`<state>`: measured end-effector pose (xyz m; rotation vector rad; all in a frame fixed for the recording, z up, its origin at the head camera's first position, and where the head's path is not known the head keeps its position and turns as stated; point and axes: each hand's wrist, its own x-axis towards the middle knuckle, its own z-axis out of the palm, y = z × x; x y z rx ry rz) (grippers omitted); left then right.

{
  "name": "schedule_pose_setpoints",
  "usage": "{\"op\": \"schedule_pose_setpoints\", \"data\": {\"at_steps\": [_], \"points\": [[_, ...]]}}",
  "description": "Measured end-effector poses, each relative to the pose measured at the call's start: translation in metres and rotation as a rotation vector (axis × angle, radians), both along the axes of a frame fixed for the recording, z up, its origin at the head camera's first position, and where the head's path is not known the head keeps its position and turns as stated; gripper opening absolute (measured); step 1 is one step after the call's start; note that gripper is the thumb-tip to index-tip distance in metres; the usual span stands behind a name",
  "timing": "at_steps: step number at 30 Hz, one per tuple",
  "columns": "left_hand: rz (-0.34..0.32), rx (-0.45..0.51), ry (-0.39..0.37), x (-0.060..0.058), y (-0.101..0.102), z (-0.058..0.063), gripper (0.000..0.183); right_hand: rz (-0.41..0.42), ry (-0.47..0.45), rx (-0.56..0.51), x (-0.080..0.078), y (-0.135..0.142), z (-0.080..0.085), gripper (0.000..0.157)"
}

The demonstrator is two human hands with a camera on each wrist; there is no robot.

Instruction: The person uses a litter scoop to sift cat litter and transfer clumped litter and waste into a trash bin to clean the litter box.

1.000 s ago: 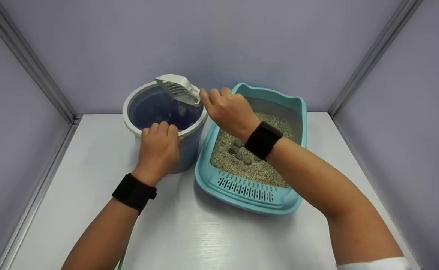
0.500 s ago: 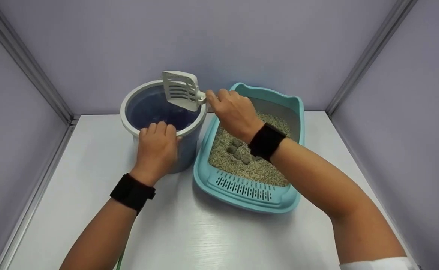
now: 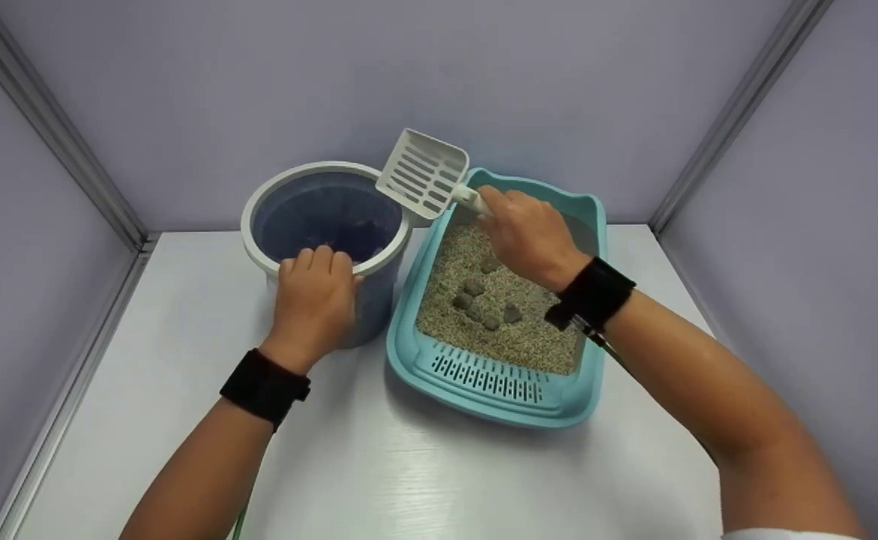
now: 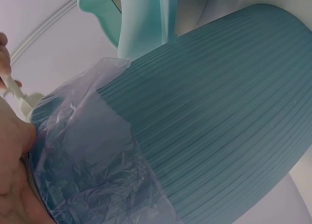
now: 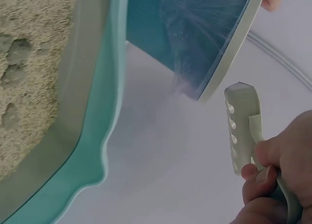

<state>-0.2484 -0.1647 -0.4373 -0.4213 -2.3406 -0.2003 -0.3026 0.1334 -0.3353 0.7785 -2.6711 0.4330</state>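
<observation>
My right hand (image 3: 530,236) grips the handle of a white slotted litter scoop (image 3: 424,172), held in the air between the bin and the litter box. No clump shows on the scoop's slotted blade. My left hand (image 3: 316,304) grips the near rim of a blue trash bin (image 3: 379,300) with a white rim; its thumb is outside the wall. A thin plastic liner (image 4: 97,151) hangs over the bin's outside in the left wrist view. The turquoise litter box (image 3: 409,352) holds beige litter (image 3: 453,255) with several grey clumps (image 3: 473,300) near its middle.
Both containers stand side by side on a white table (image 3: 409,480). A pale back wall (image 3: 424,75) rises just behind them, with side panels left and right. The litter box has a perforated front ledge (image 3: 487,379).
My right hand has moved right with the scoop, from above the bin's opening toward the litter box. The scoop has turned so its slotted face shows. My left hand stays on the rim.
</observation>
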Motion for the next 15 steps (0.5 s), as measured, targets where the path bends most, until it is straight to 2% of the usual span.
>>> {"op": "schedule_pose_setpoints", "data": {"at_steps": [8, 12, 15], "points": [[0.007, -0.006, 0.007, 0.001, -0.001, 0.000, 0.030, -0.054, 0.015, -0.002, 0.018, 0.056, -0.008, 0.022], [0.003, -0.010, -0.009, 0.001, -0.001, 0.001, 0.030, -0.079, 0.040, 0.009, 0.028, 0.081, -0.011, 0.011], [-0.001, -0.005, -0.014, 0.002, 0.000, 0.001, 0.030, -0.111, 0.015, 0.033, 0.035, 0.096, -0.011, 0.008]]}}
